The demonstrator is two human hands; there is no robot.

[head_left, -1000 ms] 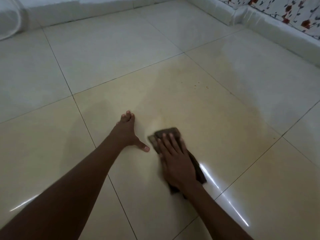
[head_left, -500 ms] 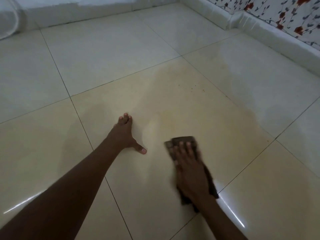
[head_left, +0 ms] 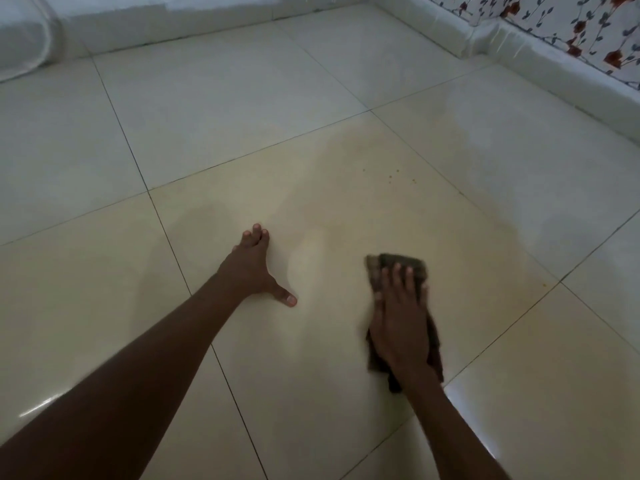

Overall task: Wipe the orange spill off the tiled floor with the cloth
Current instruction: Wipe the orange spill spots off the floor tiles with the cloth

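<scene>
My right hand (head_left: pixel 400 323) lies flat on a dark brown cloth (head_left: pixel 398 263), pressing it onto the cream tiled floor (head_left: pixel 311 375); the cloth shows beyond my fingertips and along the wrist. A faint orange-yellow film (head_left: pixel 374 202) tints the tile ahead of the cloth, with small orange specks (head_left: pixel 393 174) farther off and one speck (head_left: pixel 544 284) near a grout line to the right. My left hand (head_left: pixel 254 268) rests palm down on the floor to the left of the cloth, fingers together and thumb spread, holding nothing.
A white skirting ledge (head_left: pixel 554 74) runs along the right under floral wallpaper (head_left: pixel 588 32). A white wall base (head_left: pixel 207 19) closes the far side, with a pale translucent object (head_left: pixel 24 46) at the far left. Glossy tiles reflect light near my forearms.
My right hand has slid the cloth to the right, away from my left thumb. The left hand has stayed planted in place.
</scene>
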